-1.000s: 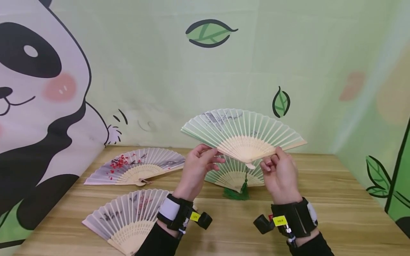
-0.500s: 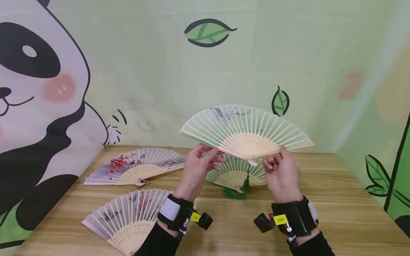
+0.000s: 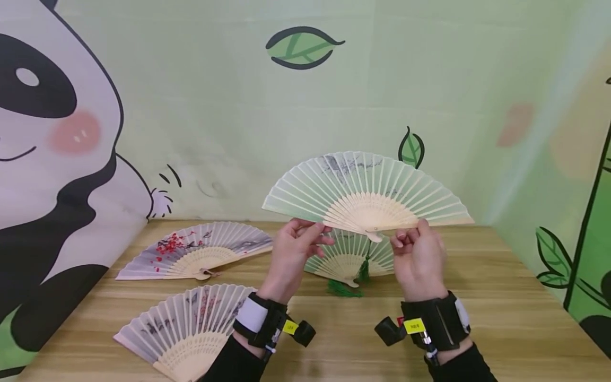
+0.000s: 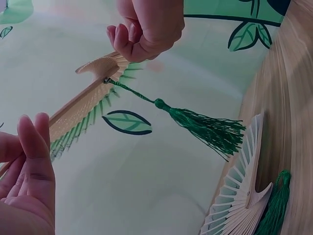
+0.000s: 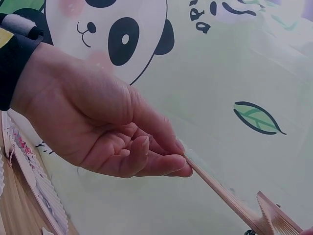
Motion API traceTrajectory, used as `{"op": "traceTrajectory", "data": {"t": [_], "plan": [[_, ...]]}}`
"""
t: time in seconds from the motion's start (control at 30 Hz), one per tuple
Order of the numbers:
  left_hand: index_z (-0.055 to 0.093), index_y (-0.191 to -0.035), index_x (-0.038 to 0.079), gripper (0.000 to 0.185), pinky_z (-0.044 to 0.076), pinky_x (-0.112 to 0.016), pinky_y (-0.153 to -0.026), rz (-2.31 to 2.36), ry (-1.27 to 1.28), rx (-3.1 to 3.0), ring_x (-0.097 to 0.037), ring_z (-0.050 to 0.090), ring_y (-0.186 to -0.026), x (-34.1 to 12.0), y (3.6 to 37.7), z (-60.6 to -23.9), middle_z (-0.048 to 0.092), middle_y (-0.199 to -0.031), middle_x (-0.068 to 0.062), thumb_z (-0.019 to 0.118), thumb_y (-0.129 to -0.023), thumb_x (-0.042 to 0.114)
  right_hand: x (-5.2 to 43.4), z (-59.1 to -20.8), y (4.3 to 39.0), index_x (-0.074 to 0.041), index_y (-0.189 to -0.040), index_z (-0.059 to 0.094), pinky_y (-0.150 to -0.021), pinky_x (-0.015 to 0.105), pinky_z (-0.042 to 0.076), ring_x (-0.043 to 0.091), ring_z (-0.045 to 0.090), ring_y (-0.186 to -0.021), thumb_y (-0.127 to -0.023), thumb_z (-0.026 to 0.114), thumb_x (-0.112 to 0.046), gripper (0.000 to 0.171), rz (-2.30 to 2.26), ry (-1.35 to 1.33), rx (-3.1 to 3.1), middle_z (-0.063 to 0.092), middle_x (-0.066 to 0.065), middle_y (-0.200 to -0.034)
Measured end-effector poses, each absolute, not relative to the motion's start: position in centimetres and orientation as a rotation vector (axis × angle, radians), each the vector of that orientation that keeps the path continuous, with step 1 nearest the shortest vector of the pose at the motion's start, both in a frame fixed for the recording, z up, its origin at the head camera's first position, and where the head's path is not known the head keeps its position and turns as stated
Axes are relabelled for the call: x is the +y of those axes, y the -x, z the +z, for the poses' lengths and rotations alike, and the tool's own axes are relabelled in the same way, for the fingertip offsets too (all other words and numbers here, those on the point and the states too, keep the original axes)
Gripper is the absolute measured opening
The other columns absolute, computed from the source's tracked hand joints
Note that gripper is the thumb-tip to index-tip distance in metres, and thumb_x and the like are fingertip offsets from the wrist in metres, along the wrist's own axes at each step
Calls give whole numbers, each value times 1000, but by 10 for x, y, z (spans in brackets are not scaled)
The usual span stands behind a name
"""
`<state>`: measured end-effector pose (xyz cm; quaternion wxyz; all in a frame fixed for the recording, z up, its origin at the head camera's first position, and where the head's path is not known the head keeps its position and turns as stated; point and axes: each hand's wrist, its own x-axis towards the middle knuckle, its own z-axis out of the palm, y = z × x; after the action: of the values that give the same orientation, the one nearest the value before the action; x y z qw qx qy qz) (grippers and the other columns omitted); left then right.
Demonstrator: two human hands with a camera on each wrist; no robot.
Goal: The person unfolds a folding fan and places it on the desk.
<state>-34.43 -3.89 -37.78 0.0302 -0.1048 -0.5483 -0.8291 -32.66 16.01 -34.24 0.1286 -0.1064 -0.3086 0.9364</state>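
A spread light-green folding fan with a grey branch print is held up between both hands. My left hand pinches its left end stick between thumb and fingers. The right hand pinches the right end stick. From the pivot hangs a green tassel, seen whole in the left wrist view. Below and behind, another open green folding fan lies on the table, partly hidden by the held fan and the hands; its own green tassel lies beside it.
On the wooden table, to the left, lie a spread lilac fan with red blossoms and a pale purple fan, partly covered by the left forearm. Behind stands a green printed backdrop with a panda.
The held fan has spread a little wider and its face has risen slightly, with its right end further right. The head view has shifted slightly to the right.
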Motion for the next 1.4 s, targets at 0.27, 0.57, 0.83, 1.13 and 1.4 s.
{"op": "traceTrajectory", "data": {"t": [0.27, 0.57, 0.83, 1.13, 1.4], "plan": [[56, -109, 0, 13, 51, -23, -56, -2574, 359, -1666, -16, 69, -75, -35, 343, -374, 70, -101, -18, 58, -98, 6, 160, -338, 329, -9, -94, 33, -52, 20, 38, 13, 45, -62, -107, 34, -22, 19, 2685, 323, -849, 33, -1, -65], [57, -111, 2, 14, 51, -23, -59, -2604, 406, -1628, -17, 69, -78, -23, 346, -381, 71, -94, -11, 57, -98, 9, 166, -339, 337, -6, -93, 35, -53, 19, 40, 12, 45, -63, -107, 35, -21, 21, 2659, 382, -875, 38, 1, -69], [59, -111, -1, 19, 51, -21, -57, -2699, 302, -1756, -14, 69, -72, 10, 343, -417, 72, -92, -13, 60, -95, 8, 216, -367, 337, -8, -98, 32, -54, 18, 41, 10, 44, -60, -107, 30, -18, 14, 2720, 514, -1072, 34, 0, -64], [62, -101, -4, 13, 52, -19, -58, -2918, 92, -1680, -15, 70, -74, 68, 339, -448, 71, -92, -20, 61, -90, 4, 272, -399, 329, -9, -125, 33, -57, 18, 44, 9, 46, -62, -107, 29, -20, 21, 2670, 805, -1129, 43, 2, -75], [65, -96, -6, 12, 50, -16, -54, -3070, -1, -1630, -13, 68, -67, 113, 315, -468, 71, -84, -15, 62, -87, 0, 322, -418, 308, -11, -114, 34, -56, 18, 46, 10, 48, -61, -106, 27, -18, 13, 2599, 947, -1228, 46, 2, -72]]}}
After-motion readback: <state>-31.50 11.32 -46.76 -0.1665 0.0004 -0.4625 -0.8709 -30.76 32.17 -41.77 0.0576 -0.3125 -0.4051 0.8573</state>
